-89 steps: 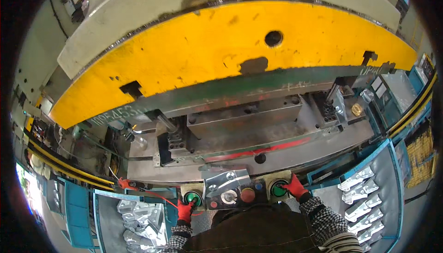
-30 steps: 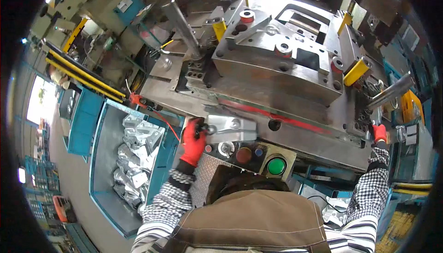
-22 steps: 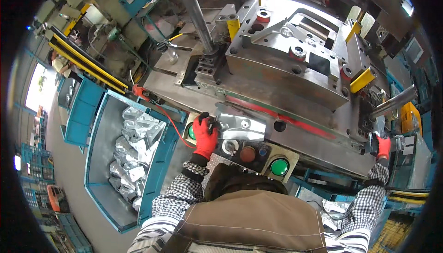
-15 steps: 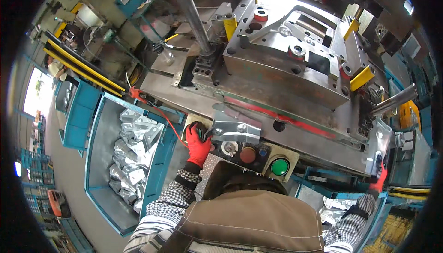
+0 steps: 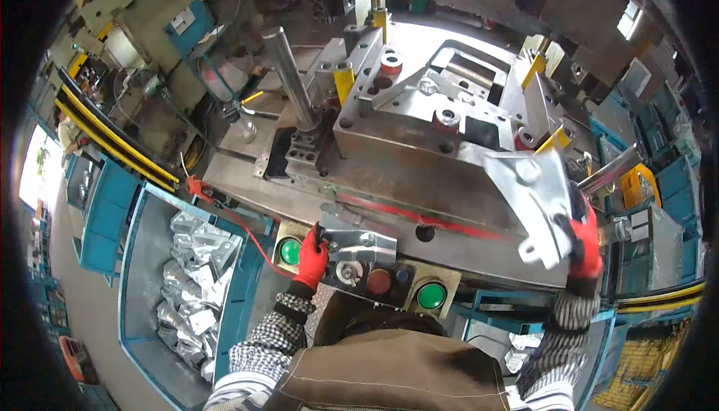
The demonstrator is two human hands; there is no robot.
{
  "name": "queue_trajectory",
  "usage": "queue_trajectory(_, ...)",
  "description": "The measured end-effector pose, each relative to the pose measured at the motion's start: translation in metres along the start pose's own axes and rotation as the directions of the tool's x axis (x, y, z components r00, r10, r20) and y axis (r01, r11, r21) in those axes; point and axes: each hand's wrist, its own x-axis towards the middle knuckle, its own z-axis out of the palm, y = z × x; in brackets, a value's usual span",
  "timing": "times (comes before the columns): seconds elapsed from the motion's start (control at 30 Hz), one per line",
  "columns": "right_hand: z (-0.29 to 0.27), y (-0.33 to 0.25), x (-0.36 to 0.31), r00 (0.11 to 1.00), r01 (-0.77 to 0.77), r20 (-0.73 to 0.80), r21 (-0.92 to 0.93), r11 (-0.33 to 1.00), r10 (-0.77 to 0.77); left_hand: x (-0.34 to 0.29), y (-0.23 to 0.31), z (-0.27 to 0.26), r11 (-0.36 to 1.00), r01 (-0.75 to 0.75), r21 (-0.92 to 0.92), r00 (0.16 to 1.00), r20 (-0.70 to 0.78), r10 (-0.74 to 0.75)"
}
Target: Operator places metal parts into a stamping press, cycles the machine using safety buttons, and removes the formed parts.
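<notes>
Formed metal part held up at the right, another at the control panel

A large, pale metal part (image 5: 528, 194) is gripped along its right edge by the right hand (image 5: 586, 242), right of centre in the frame, its fingers folded round that edge. By the left hand (image 5: 311, 257), below centre, the left end of a smaller metal piece (image 5: 367, 245) is met with curled fingers; whether it is pinched or merely touched cannot be told.

That piece is set at the control panel's upper edge, between two green buttons (image 5: 431, 296), neither of which is pressed. Beyond, the middle of the frame is filled by the steel die (image 5: 404, 149), carried on the press surface (image 5: 247, 179). At lower left, a blue-rimmed bin (image 5: 138, 276) is heaped with silvery parts (image 5: 198, 291).

As judged from this, the work is partway through: the large part is in hand but not yet set down, and the smaller piece is not yet lifted.

The right hand is blurred and partly covered by the part. Whether the part is touching the die is unclear. More parts (image 5: 523, 351) at lower right are partly hidden by the right forearm.
</notes>
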Motion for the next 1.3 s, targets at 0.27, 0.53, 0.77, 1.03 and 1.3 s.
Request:
queue_trajectory(0.27, 0.045, -0.035, 0.251, 0.85, -0.034, 0.511, -0.186, 0.982, 0.126, -0.033, 0.032, -0.043, 0.995, -0.038, -0.091, 0.994, -0.106, 0.028)
queue_trajectory(0.53, 0.08, 0.075, 0.373, 0.556, -0.348, 0.766, -0.136, 0.927, 0.321, -0.127, 0.019, -0.12, 0.933, 0.121, -0.338, 0.914, -0.33, -0.238)
queue_trajectory(0.77, 0.096, 0.082, 0.379, 0.611, -0.262, 0.65, -0.373, 0.89, 0.452, -0.109, -0.025, -0.131, 0.909, 0.117, -0.4, 0.919, -0.304, -0.252)
queue_trajectory(1.03, 0.125, -0.052, 0.115, 0.72, 0.338, 0.693, -0.326, 0.883, -0.02, -0.049, -0.029, -0.141, 0.989, 0.124, 0.083, 0.968, -0.23, -0.102)
queue_trajectory(1.3, 0.103, 0.228, -0.146, 0.734, -0.179, 0.474, -0.555, 0.813, 0.486, -0.015, -0.112, -0.126, 0.803, 0.491, -0.338, 0.871, 0.165, -0.463)
